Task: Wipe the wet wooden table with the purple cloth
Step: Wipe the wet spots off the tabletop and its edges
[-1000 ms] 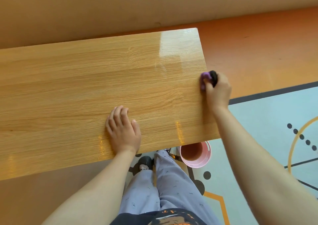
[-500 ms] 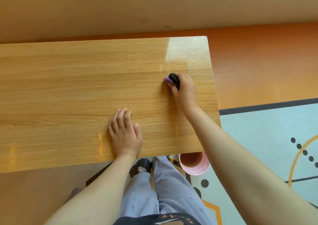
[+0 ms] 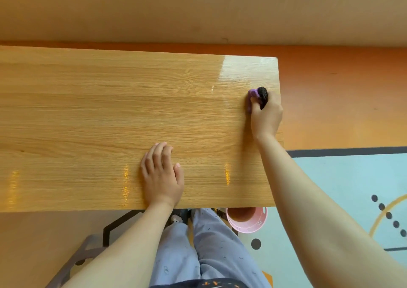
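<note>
**Head view: wiping stroke at the table's right end**

Nearest, below the right forearm, a pink basin (image 3: 247, 220) stands on the floor, partly under the table edge. Beyond it the left hand (image 3: 161, 174) lies open and flat, palm down, on the wooden table (image 3: 88, 116), bracing it. Farther out and well to that hand's right, the right hand (image 3: 265, 115) is clenched around the bunched purple cloth (image 3: 251, 97), which shows a dark part at its top and is pressed to the surface just inside the table's right edge. Glossy sheen beyond the cloth suggests moisture remaining. Risk: so small a wad covers little, so streaks may be missed; a stroke overrunning the edge could drop water onto the floor.
</note>
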A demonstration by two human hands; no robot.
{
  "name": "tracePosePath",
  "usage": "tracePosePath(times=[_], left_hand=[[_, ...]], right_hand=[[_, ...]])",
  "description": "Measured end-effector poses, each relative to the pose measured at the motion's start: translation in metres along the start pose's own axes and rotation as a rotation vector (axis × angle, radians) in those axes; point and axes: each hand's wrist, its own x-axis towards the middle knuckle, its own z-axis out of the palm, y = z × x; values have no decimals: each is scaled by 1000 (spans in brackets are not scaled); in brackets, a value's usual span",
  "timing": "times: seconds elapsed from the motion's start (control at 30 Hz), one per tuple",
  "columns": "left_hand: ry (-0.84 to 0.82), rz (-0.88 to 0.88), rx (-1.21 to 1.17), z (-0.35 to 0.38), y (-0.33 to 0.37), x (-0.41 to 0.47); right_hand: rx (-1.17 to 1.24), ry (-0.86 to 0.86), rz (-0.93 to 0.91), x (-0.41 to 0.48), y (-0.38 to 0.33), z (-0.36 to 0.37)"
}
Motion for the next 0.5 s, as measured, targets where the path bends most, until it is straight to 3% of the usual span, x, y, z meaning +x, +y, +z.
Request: tracePosePath(times=[0.2, 0.5], left_hand=[[13, 0, -2, 0, 1, 1], [3, -6, -3, -1, 2, 0]], right_hand=[[11, -296, -291, 13, -29, 22], [-46, 55, 6, 68, 18, -12]])
